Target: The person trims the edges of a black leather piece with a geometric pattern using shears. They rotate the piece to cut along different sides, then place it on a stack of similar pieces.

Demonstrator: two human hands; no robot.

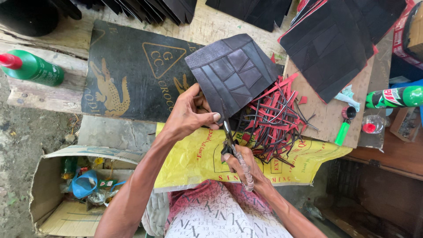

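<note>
While gripped at its lower edge by the left hand (191, 115), dark patchwork leather piece (232, 70) raised at centre, met by scissors (229, 141) clasped in the right hand (242, 165).

Red and black offcut strips (273, 121) heaped at three o'clock of the blades, over yellow plastic sheet (198, 163); green bottle (33, 68) far off at nine o'clock; cardboard box (66, 194) at seven o'clock.

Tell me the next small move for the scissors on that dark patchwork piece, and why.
Probably close the scissors for one more short snip along the lower edge of the dark patchwork piece. The left hand pinches that edge right beside the blades, the right hand grips the handles, and a pile of red and black trimmings lies just beside the cut.
</note>
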